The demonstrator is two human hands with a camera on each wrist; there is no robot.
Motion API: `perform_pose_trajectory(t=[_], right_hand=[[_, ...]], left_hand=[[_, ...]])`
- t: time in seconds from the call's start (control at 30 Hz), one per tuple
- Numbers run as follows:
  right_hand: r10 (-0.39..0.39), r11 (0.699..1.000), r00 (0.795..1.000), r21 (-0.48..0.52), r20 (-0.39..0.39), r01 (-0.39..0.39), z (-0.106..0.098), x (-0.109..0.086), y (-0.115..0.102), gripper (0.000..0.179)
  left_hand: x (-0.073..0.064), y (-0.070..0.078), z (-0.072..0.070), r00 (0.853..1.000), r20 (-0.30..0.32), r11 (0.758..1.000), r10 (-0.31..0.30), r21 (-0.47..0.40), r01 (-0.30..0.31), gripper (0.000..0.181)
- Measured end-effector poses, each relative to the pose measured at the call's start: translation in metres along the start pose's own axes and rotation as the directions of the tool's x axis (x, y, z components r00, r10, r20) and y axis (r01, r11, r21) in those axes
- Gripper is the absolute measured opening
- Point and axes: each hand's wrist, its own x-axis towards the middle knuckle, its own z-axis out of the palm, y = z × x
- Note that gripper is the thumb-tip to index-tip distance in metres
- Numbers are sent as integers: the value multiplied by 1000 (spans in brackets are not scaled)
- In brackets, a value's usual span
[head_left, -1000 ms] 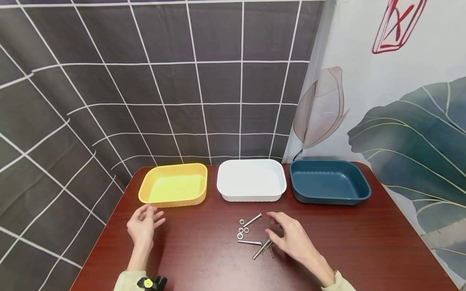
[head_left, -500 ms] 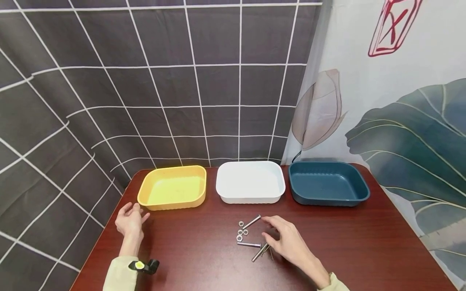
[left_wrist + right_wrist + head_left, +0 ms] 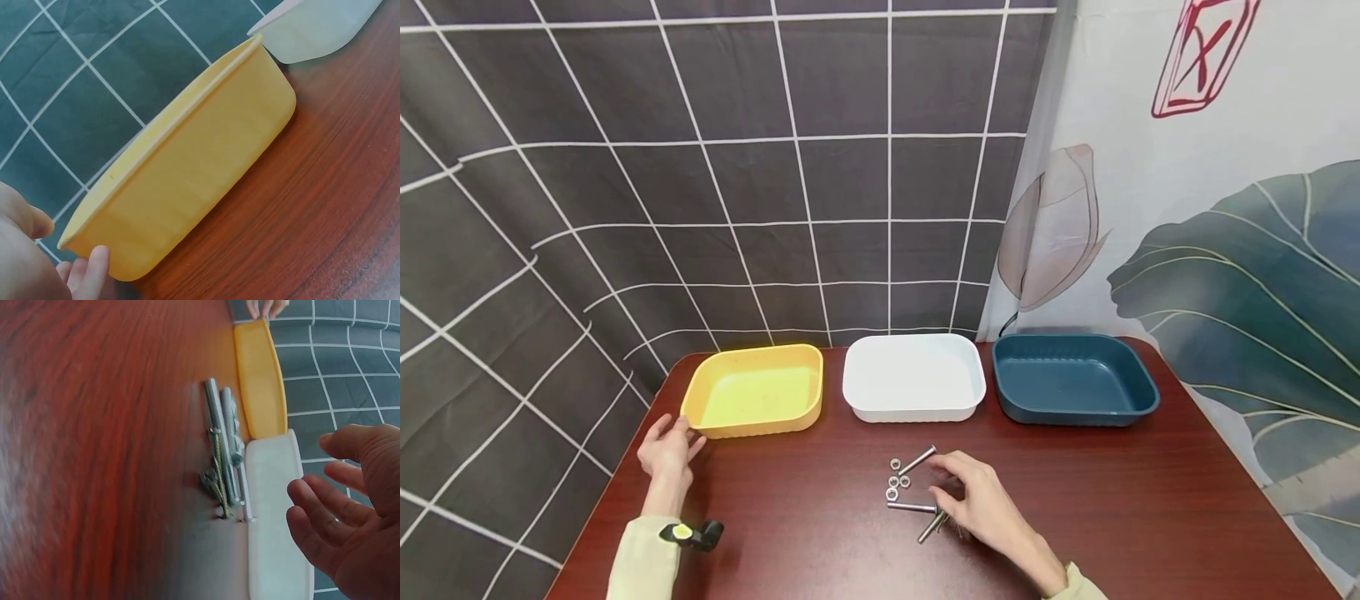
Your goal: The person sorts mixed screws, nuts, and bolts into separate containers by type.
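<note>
My left hand [image 3: 666, 454] is at the near left corner of the yellow tray [image 3: 760, 428], its fingers loosely bent. In the left wrist view its fingertips overlap the corner of that tray. Over the right side of a small group of hardware hovers my right hand [image 3: 981, 504], fingers relaxed and spread from the thumb, nothing between them. A silver bolt [image 3: 919, 459] lies slanted near its fingertips. Another bolt [image 3: 912, 507] lies crosswise, and a third bolt [image 3: 931, 528] is partly under the hand. Several hex nuts [image 3: 892, 482] sit just left. Thin screws [image 3: 219, 487] show in the right wrist view.
A white tray [image 3: 914, 415] stands at the back middle, with a dark blue tray [image 3: 1078, 415] to its right. All rest on a reddish-brown table [image 3: 805, 517]. A grid-patterned cloth [image 3: 850, 183] hangs behind, beside a leaf-printed curtain [image 3: 1232, 275].
My left hand has moved left along the front of the yellow tray to its corner. The right hand has shifted slightly left over the bolts. The hardware lies as before.
</note>
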Motion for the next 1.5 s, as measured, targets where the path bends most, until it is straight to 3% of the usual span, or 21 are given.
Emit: perform_pose_trajectory(t=[0.1,0.3,0.73,1.0,1.27,1.5], right_hand=[[3,999,1000,34,12,-3,4,-1,0,36],[4,1000,999,-2,31,-4,11,-2,0,33],[14,1000,997,-29,70,-12,23,-1,-4,30],[57,998,992,-41,110,-53,30,-1,-6,29],[29,996,994,-82,103,-21,38,-5,-4,29],[48,998,992,-49,118,-43,40,-5,-6,28]], left_hand=[[2,0,0,1000,13,1000,-14,6,14,51],[4,0,1,999,22,999,-35,7,35,54],[6,2,0,998,48,992,-45,-116,51,52],[6,1,0,998,55,992,-39,-122,46,53],[6,0,0,998,46,993,-51,-108,56,54],[6,0,-1,997,63,991,-54,-116,61,55]])
